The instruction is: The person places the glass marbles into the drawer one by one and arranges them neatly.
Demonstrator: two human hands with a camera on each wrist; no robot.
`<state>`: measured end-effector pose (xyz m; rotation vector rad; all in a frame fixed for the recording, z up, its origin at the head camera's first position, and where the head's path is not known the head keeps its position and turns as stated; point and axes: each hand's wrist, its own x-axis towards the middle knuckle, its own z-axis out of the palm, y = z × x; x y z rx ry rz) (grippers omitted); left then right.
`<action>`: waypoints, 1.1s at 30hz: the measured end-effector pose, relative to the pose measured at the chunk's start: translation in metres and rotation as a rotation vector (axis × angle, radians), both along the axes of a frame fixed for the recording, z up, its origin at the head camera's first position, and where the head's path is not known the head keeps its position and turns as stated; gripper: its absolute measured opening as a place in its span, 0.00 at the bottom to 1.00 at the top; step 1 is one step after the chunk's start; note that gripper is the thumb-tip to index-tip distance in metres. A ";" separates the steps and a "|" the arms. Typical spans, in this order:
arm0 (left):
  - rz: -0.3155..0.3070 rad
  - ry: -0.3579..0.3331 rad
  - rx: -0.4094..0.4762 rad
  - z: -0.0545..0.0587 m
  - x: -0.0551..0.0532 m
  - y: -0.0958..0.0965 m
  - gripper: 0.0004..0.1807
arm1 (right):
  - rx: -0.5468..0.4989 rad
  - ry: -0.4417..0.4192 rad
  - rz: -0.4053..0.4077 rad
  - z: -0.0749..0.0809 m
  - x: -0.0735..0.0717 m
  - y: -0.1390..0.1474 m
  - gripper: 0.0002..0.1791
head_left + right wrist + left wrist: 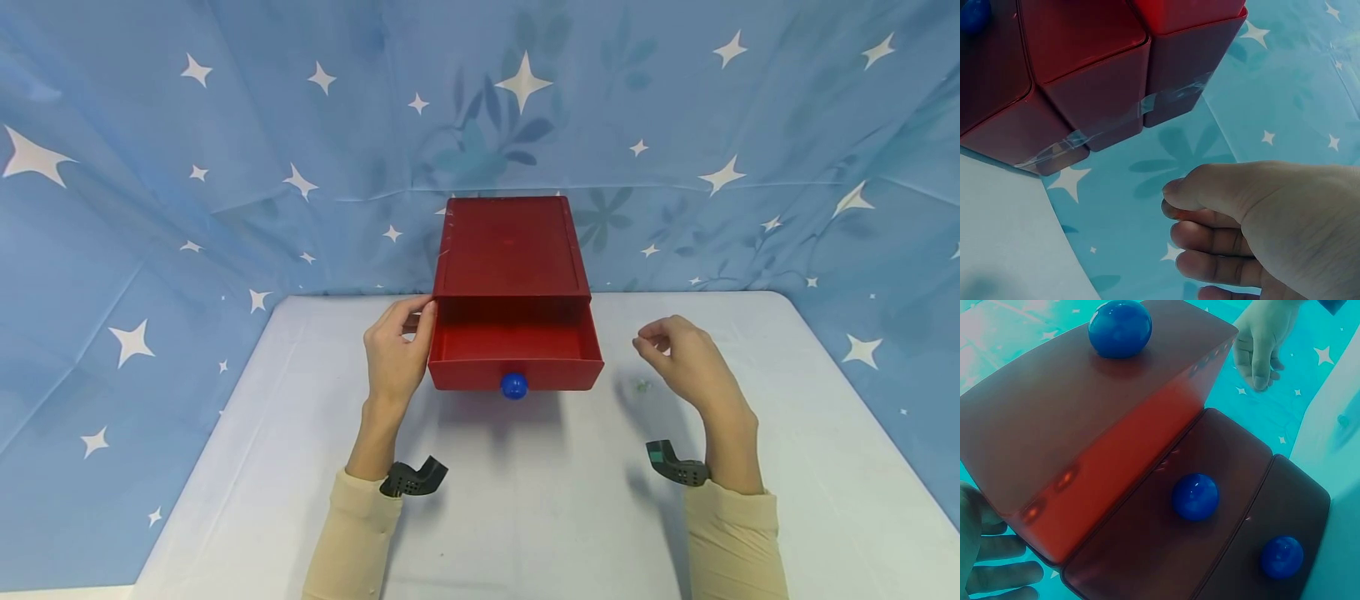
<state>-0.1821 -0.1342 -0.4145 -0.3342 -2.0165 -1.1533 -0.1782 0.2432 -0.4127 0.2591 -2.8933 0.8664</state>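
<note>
A red drawer cabinet [513,246] stands at the back of the table. Its top drawer [517,375] is pulled out, showing a bare red floor and a blue round knob [514,386]. My left hand [397,350] rests at the cabinet's left side, fingers fairly straight and thumb near the drawer's edge. Below the top drawer, the left wrist view shows a middle drawer [1147,537] and a bottom drawer [1247,550], both closed, with blue knobs. To the cabinet's right, my right hand [686,362] hovers apart from it, fingers loosely bent, thumb against the index finger, holding nothing visible.
The cabinet stands on a white table [525,517]. Behind it hangs a blue cloth [300,125] with white stars and leaf prints. Clear tape [1110,125] runs across the cabinet's side. A small greenish spot [642,386] shows on the table near my right hand.
</note>
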 end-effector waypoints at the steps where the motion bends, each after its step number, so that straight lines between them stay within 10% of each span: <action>1: 0.001 0.002 0.003 0.000 0.000 0.000 0.11 | 0.000 0.005 0.000 0.000 0.000 0.000 0.15; 33: -0.004 -0.013 0.000 -0.002 -0.001 -0.001 0.11 | -0.007 0.040 0.000 0.009 0.005 -0.004 0.15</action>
